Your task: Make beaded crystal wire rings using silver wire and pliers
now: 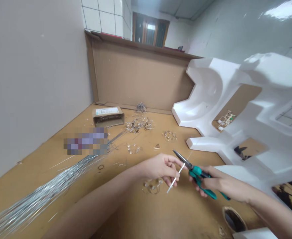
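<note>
My left hand [164, 167] pinches a thin white stick [170, 188] that slants up toward the right. My right hand [212, 182] is wrapped round long-nose pliers [197, 170] with green handles. The dark jaws lie close to the stick's upper end; whether they grip anything, I cannot tell. A fine wire seems to run up and right from near the jaws. Below my left hand rests a wire ring with clear beads [152, 186]. Farther off are another beaded ring [169, 135] and a loose curve of clear beads [133, 149].
A bundle of straight silvery wires [51, 189] spreads across the left. Behind it are a small open cardboard box [108, 118] and tangled wire pieces [139, 124]. White moulded foam [210, 79] stands at the right, a cardboard wall [141, 73] at the back. A tape roll [234, 219] lies at lower right.
</note>
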`<state>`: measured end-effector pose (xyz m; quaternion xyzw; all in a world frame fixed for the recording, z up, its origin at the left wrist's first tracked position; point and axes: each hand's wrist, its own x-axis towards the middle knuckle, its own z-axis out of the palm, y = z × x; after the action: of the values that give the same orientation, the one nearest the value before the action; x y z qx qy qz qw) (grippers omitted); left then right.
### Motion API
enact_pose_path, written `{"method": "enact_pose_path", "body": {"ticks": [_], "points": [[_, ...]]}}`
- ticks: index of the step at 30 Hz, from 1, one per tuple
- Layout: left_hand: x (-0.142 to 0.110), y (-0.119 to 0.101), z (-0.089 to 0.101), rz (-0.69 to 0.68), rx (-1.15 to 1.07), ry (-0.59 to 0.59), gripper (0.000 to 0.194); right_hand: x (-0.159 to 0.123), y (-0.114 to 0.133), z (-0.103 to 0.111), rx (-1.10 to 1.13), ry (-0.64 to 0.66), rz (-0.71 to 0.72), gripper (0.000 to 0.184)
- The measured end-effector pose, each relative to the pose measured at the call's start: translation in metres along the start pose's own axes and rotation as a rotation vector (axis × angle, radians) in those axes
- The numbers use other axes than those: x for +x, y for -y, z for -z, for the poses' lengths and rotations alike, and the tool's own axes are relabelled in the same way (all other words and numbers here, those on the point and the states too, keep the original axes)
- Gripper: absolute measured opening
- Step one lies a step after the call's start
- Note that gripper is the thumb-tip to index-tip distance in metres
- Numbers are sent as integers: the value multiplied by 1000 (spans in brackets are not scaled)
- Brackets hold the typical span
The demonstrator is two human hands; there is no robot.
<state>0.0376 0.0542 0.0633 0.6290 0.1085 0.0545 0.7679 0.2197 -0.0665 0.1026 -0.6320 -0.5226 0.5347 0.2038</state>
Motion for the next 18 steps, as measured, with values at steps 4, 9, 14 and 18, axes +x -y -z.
{"method": "enact_pose_path", "body": {"ticks": [4,9,14,18], "points": [[1,1,0,-7,9,-4,32,4,-2,-4,-133,-87,9,6],[2,2,1,-12,4,-9,34,8,-6,-9,-271,-188,87,13],[3,2,1,-5,13,-37,34,11,-8,-12,-366,-273,135,13],[5,4,5,-25,48,-28,31,13,-7,-12,-449,-313,149,15]]}}
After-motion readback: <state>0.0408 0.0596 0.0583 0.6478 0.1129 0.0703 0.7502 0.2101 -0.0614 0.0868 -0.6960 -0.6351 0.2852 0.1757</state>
